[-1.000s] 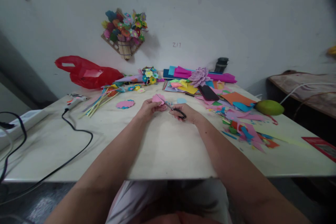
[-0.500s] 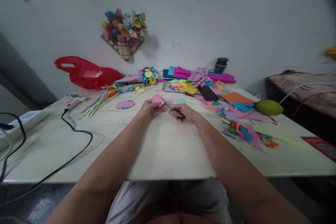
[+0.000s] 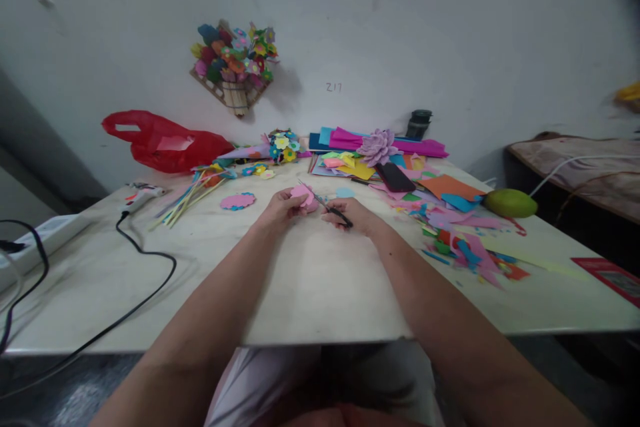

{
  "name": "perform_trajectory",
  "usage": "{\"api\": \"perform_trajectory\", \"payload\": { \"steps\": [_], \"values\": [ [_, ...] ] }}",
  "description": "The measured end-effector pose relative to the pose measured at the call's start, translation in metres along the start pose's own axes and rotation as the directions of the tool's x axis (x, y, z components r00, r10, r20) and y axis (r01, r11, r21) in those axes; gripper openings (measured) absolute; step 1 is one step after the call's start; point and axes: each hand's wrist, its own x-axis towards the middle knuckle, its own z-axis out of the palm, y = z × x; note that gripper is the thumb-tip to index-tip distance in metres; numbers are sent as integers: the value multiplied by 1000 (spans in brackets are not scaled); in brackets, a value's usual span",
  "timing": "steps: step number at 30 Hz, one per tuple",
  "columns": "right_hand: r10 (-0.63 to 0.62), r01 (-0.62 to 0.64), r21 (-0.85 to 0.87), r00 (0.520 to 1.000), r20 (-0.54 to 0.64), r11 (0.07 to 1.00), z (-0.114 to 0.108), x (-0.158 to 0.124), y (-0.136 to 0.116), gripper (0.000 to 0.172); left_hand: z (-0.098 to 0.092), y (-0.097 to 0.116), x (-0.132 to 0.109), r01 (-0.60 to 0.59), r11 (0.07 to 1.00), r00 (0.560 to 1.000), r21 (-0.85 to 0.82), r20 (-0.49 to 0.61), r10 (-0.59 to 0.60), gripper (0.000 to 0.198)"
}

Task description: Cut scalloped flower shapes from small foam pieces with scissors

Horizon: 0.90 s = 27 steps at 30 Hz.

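Observation:
My left hand (image 3: pixel 281 207) is closed on a small pink paper piece (image 3: pixel 303 194), pinched at the fingertips above the pale table (image 3: pixel 310 280). To its right, my right hand (image 3: pixel 353 217) grips a pair of black-handled scissors (image 3: pixel 334 209). The blades point up and left into the pink paper. Both hands sit close together near the middle of the table. A pink and blue scalloped cut-out (image 3: pixel 238 201) lies flat to the left of my left hand. A small light-blue cut-out (image 3: pixel 345 193) lies just behind the scissors.
Coloured paper sheets and scraps (image 3: pixel 450 213) cover the right half. A purple paper flower (image 3: pixel 377 145), a dark phone (image 3: pixel 395 177), a green mango (image 3: pixel 510 203), paper flower sticks (image 3: pixel 195 190), a red bag (image 3: pixel 165 140), a glue gun (image 3: pixel 143 193) with black cable, and a power strip (image 3: pixel 40 233) lie around.
The pink paper has turned a little in my left hand and the scissors have shifted slightly. The view has tilted a touch; the hands stay in place.

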Motion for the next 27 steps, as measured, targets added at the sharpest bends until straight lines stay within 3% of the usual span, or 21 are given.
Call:
{"api": "perform_trajectory", "payload": {
  "steps": [9, 17, 27],
  "values": [
    [-9, 8, 18, 999, 40, 1000, -3, 4, 10, 28, 4, 1, -2, 25, 1000, 999, -16, -45, -26, 21],
    [-36, 36, 34, 999, 17, 999, -1, 4, 7, 28, 7, 1, -1, 10, 1000, 1000, -14, 0, -10, 29],
    [-24, 24, 91, 1000, -9, 996, 5, 1, -1, 27, 14, 1, -2, 26, 997, 997, -68, -70, -31, 24]
  ]
}}
